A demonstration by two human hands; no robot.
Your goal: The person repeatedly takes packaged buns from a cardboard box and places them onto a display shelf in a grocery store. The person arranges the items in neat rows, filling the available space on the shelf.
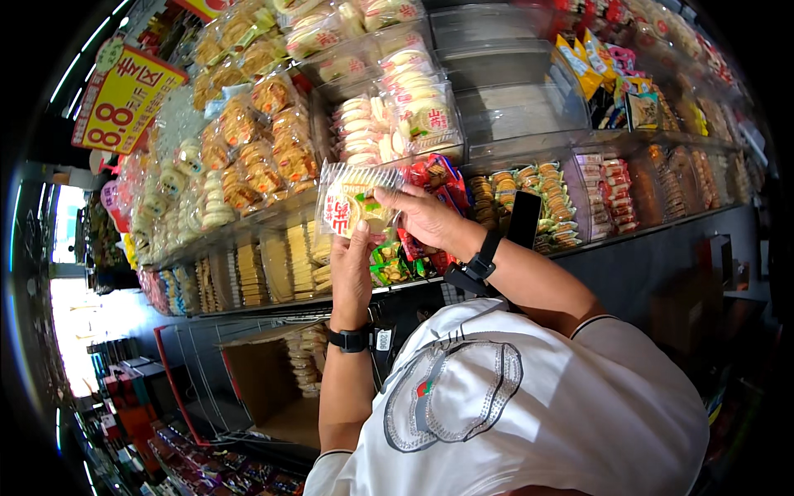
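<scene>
Both of my hands hold a clear plastic packet of round pale biscuits with red lettering, in front of the shelf bins. My left hand grips its lower edge, thumb on the front face. My right hand pinches its right side between thumb and fingers. Just behind the packet stands a clear bin of similar packets, some stacked and some lying flat. Red snack packets and green snack packets lie near my right hand, partly hidden by it.
A cardboard box with stacked packets sits in a wire cart at lower left. A black phone-like device stands at the front of the bins. Bagged pastries fill the left bins; a yellow price sign hangs above them.
</scene>
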